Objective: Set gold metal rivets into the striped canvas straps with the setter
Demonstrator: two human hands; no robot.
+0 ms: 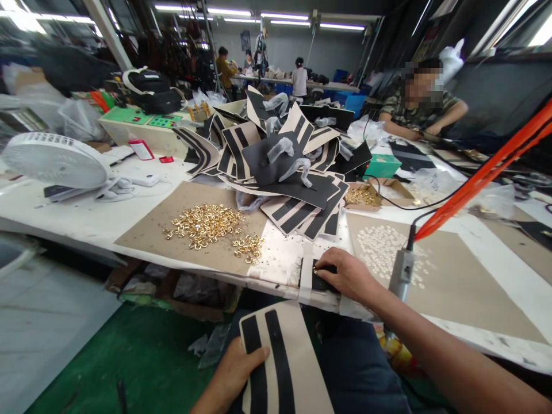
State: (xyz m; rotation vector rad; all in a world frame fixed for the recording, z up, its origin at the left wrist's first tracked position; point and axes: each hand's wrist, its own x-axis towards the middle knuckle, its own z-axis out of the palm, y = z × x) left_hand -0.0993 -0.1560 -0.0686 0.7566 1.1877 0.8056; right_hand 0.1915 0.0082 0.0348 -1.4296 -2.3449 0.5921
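Note:
My left hand [235, 368] grips a beige panel with black stripes [297, 351] by its left edge, thumb on top, over my lap. At the table's front edge my right hand [345, 273] pinches a small gold metal piece [317, 269] above a black pad [324, 282]. A pale strip of tape [306, 276] crosses the pad. To the left, a heap of gold metal rings [207, 224] and a smaller gold pile [249, 247] lie on brown board [142, 233]. Many small pale washers [379, 250] are spread to the right of my right hand.
An electric screwdriver [402, 273] hangs from an orange cord [483, 172] right of my forearm. Stacked striped panels [280, 167] with plastic-wrapped parts fill the table's middle. A white fan [56, 161] stands left; a co-worker [425, 103] sits at the far right.

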